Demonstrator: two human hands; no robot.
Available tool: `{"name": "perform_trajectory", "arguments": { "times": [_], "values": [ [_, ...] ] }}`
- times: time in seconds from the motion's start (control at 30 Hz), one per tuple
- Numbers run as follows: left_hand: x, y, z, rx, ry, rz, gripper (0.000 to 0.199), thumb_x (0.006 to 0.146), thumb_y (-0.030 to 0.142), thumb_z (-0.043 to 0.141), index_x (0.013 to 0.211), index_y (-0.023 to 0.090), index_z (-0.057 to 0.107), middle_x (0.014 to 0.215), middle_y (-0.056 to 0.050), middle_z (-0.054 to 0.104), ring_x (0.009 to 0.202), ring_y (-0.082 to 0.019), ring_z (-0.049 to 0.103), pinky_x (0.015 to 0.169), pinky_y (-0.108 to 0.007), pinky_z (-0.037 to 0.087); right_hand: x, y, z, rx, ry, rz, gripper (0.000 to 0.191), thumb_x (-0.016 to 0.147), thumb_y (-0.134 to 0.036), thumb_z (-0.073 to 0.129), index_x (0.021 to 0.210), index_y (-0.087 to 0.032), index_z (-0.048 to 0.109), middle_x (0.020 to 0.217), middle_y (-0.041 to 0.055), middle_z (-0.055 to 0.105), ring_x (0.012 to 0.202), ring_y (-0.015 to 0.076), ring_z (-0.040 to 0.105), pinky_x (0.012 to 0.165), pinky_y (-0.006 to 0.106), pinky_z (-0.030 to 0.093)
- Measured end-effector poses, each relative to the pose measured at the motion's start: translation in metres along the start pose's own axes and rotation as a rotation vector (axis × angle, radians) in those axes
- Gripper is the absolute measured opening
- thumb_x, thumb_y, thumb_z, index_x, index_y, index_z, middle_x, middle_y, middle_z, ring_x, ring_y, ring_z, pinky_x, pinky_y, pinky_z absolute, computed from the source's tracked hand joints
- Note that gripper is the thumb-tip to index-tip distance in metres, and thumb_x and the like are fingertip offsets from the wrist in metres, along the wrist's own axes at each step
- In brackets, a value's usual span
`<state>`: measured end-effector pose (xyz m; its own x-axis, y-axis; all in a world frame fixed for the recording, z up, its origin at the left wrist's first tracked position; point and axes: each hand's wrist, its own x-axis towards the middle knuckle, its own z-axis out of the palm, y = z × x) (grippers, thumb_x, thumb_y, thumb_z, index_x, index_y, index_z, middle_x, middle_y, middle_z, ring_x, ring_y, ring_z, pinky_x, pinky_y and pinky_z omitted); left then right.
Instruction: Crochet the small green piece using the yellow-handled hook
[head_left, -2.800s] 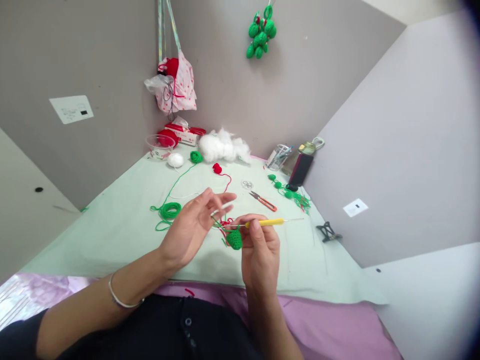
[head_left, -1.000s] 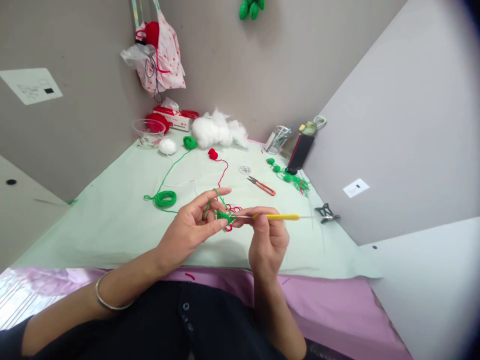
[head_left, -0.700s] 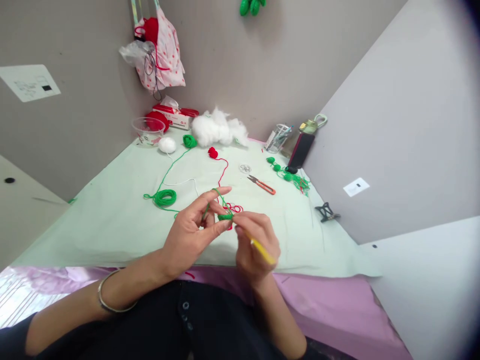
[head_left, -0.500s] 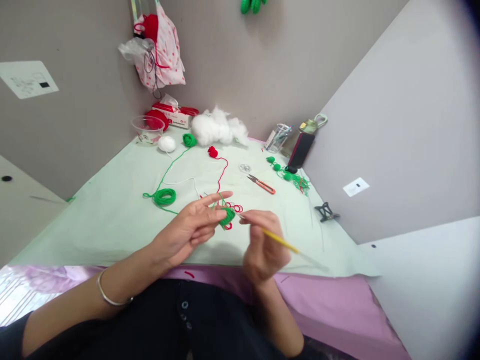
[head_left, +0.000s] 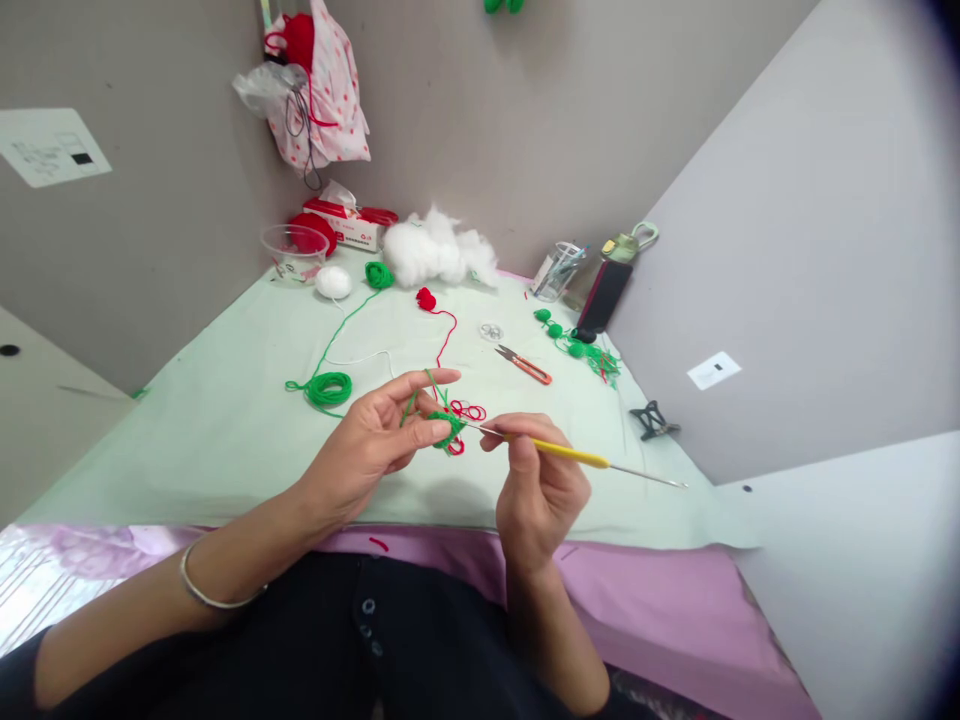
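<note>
Between the thumb and fingers of my left hand [head_left: 382,430] is a small green crochet piece [head_left: 448,430]. Green yarn runs up over its raised index finger. My right hand [head_left: 541,490] grips a crochet hook [head_left: 559,449] by its yellow handle; one metal end points left and meets the green piece, while the other sticks out to the right. Whether a loop sits on the hook tip is too small to tell. Loose red yarn [head_left: 471,411] lies just behind the piece. A coil of green yarn [head_left: 330,388] rests on the table left of my hands.
Orange thread snips [head_left: 523,365] lie beyond my right hand, near a small clear dish [head_left: 491,331]. At the back are white stuffing [head_left: 435,250], a white yarn ball [head_left: 333,283] and a plastic tub [head_left: 292,255]. Small green crocheted pieces [head_left: 553,330] and a phone [head_left: 604,297] stand right.
My right hand has shifted slightly right and down, and the hook now lies flatter, its rear end in clear sight. My left hand has tilted the green piece a little.
</note>
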<state>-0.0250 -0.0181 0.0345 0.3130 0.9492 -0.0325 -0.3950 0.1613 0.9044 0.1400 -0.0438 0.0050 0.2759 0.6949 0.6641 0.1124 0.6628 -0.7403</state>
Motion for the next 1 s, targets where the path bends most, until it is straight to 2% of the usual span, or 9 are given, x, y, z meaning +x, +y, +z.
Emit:
{"name": "perform_trajectory", "arguments": {
  "times": [0.13,0.23,0.43,0.57,0.7,0.77,0.87,0.93,1.0],
  "values": [
    [0.0,0.001,0.001,0.017,-0.007,0.011,0.041,0.083,0.028,0.087,0.123,0.03,0.08,0.094,0.002,0.056,0.051,0.001,0.031,0.044,-0.021,0.016,0.005,0.004,0.0,0.195,0.011,0.14,0.019,0.102,-0.025,0.06,0.095,-0.024,0.077,0.082,0.0,0.071,0.064,0.0117,0.065,0.062,0.028,0.056],
    [0.0,-0.003,0.004,-0.003,-0.077,-0.029,0.041,0.084,0.029,0.086,0.125,0.031,0.079,0.09,0.003,0.057,0.05,0.001,0.029,0.044,-0.02,0.016,0.006,0.007,0.003,0.153,-0.065,0.118,0.016,0.101,-0.026,0.063,0.097,-0.025,0.079,0.088,0.0017,0.076,0.075,0.0137,0.069,0.066,0.028,0.058],
    [0.0,-0.01,0.011,-0.061,-0.01,-0.031,0.052,0.078,0.025,0.091,0.129,0.027,0.077,0.085,0.003,0.062,0.051,-0.001,0.031,0.043,-0.017,0.02,-0.005,0.012,0.007,-0.19,-0.064,-0.141,0.026,0.1,-0.015,0.063,0.112,-0.031,0.079,0.098,0.0031,0.078,0.09,0.0171,0.074,0.072,0.032,0.062],
    [0.004,-0.008,0.01,-0.167,-0.042,-0.176,0.044,0.08,0.025,0.088,0.122,0.02,0.08,0.072,0.004,0.054,0.048,0.0,0.023,0.042,-0.015,0.019,-0.008,0.016,0.004,-0.389,-0.04,-0.374,0.034,0.096,-0.012,0.068,0.12,-0.034,0.077,0.109,0.0058,0.077,0.097,0.0203,0.074,0.078,0.038,0.064],
    [0.01,-0.006,0.004,-0.259,-0.028,-0.193,0.028,0.08,0.018,0.085,0.107,0.015,0.085,0.069,0.006,0.046,0.048,0.0,0.018,0.04,-0.013,0.022,0.001,0.012,0.001,-0.077,0.039,-0.032,0.019,0.102,-0.021,0.06,0.104,-0.027,0.078,0.089,0.0025,0.074,0.074,0.015,0.069,0.068,0.033,0.059],
    [0.011,-0.008,0.003,-0.208,-0.038,-0.124,0.032,0.08,0.017,0.086,0.111,0.019,0.084,0.073,0.004,0.053,0.052,-0.001,0.031,0.044,-0.013,0.03,0.004,0.01,0.001,0.084,0.016,0.107,0.018,0.102,-0.026,0.06,0.099,-0.026,0.078,0.086,0.0015,0.073,0.07,0.013,0.065,0.065,0.03,0.056],
    [0.008,-0.013,0.003,-0.081,-0.071,-0.024,0.038,0.082,0.02,0.086,0.119,0.027,0.082,0.087,0.0,0.068,0.075,-0.009,0.057,0.064,-0.017,0.048,0.005,0.008,0.002,0.103,-0.064,0.17,0.014,0.099,-0.028,0.066,0.098,-0.026,0.08,0.09,0.002,0.075,0.076,0.0137,0.066,0.067,0.029,0.055],
    [0.005,-0.015,0.002,-0.018,-0.079,0.013,0.035,0.085,0.023,0.083,0.121,0.028,0.082,0.092,-0.001,0.071,0.086,-0.013,0.061,0.078,-0.023,0.052,0.005,0.008,0.001,0.093,-0.053,0.202,0.013,0.099,-0.029,0.067,0.098,-0.026,0.08,0.089,0.0018,0.075,0.076,0.0134,0.066,0.067,0.028,0.055],
    [0.004,-0.015,0.002,0.018,-0.079,0.026,0.034,0.087,0.025,0.082,0.121,0.028,0.082,0.093,-0.001,0.07,0.087,-0.014,0.061,0.078,-0.025,0.052,0.006,0.008,-0.001,0.135,-0.023,0.252,0.015,0.098,-0.033,0.068,0.096,-0.025,0.079,0.086,0.0017,0.075,0.073,0.0129,0.065,0.066,0.028,0.055]
  ]
}}
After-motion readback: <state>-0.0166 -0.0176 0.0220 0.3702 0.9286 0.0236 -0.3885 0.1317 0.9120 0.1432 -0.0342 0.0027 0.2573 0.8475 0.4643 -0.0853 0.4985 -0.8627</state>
